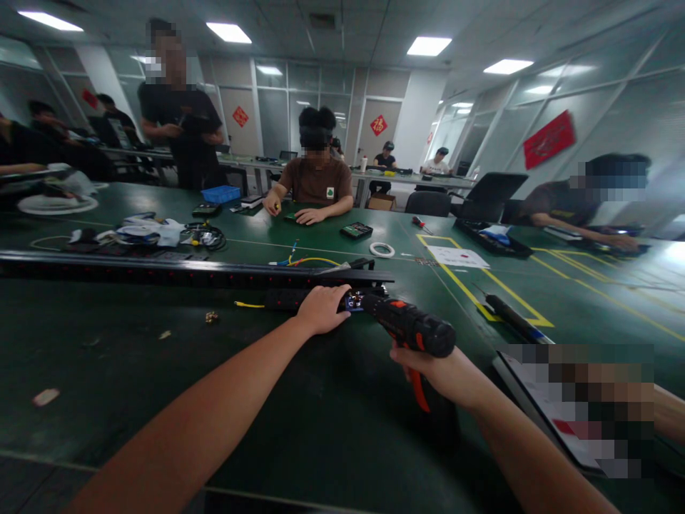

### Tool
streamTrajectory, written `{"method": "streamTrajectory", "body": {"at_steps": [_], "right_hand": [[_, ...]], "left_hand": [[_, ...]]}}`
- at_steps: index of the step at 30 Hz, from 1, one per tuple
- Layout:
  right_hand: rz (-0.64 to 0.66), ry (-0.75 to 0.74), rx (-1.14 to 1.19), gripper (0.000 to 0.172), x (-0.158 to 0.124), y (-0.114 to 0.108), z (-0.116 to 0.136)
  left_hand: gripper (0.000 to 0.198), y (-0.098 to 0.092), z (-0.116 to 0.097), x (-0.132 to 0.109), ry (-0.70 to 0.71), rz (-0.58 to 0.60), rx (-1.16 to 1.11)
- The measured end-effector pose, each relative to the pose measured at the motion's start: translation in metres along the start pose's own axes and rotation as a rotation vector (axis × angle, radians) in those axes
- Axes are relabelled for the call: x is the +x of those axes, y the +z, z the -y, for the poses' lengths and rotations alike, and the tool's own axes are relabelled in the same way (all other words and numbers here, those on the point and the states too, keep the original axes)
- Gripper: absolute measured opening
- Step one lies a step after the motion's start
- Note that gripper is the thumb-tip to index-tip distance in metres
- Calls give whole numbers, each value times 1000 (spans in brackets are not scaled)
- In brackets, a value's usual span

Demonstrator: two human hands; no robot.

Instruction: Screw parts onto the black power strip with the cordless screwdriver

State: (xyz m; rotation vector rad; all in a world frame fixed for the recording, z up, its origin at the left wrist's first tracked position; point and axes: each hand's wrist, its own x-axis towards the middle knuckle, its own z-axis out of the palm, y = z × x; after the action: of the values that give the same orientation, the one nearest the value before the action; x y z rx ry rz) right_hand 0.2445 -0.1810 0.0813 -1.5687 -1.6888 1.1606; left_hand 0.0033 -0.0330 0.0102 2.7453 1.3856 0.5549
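Observation:
My right hand (436, 364) is wrapped round the handle of a black and orange power drill (414, 325), whose nose points left at a small blue and metal part (354, 301). My left hand (322, 310) grips the end of a black strip (281, 298) beside that part, fingers bent over it. Whether the drill tip touches the part is too small to tell. A yellow cable (249, 305) sticks out of the strip's left end. Behind the strip lies a long black rail (203, 273).
Small brass-coloured pieces (212, 317) lie left of my hands. Beyond the rail are a tape roll (382, 250) and tangled cables (206, 235). On the right are a long screwdriver (516, 319) and a tablet-like board (540, 407) near another person's arm. People sit across the table.

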Motion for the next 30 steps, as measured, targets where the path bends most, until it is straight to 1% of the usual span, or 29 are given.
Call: {"method": "streamTrajectory", "body": {"at_steps": [13, 26, 30], "right_hand": [[-5, 7, -4, 21, -1, 1, 1], [-3, 23, 63, 28, -1, 3, 4], [-11, 27, 49, 29, -2, 2, 5]], "left_hand": [[62, 2, 1, 0, -3, -9, -7], [61, 3, 2, 1, -7, -9, -9], [61, 3, 1, 1, -8, -9, -5]]}}
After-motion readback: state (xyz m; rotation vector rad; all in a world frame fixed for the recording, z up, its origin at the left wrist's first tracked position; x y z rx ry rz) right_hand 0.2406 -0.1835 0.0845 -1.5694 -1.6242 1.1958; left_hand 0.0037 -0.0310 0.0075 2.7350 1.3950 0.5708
